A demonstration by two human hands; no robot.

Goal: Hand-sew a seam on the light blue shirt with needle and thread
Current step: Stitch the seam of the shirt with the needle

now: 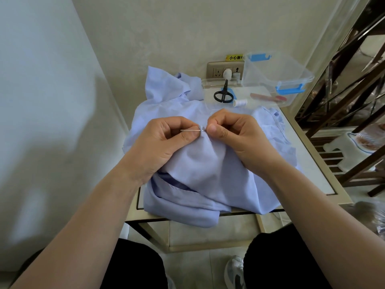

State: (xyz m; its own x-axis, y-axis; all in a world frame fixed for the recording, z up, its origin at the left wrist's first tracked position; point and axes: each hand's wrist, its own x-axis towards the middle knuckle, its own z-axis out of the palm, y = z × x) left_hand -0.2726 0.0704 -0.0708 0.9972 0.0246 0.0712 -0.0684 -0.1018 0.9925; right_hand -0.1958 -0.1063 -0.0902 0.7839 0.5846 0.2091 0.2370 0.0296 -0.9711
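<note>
The light blue shirt [208, 163] lies bunched on a small table, one fold raised between my hands. My left hand [164, 142] pinches the thin silver needle [190, 130], which lies level and points right into the fold. My right hand [231, 130] pinches the raised fabric just right of the needle tip, thumb toward me. The thread is too fine to make out.
Behind the shirt a clear lid [210, 94] holds black scissors [223, 93] and a white thread spool [240, 102]. A clear plastic box [277, 78] with blue clips stands at the back right. A wall socket [225, 69] is behind. The table's edge [312, 147] runs along the right, with dark shelving beyond it.
</note>
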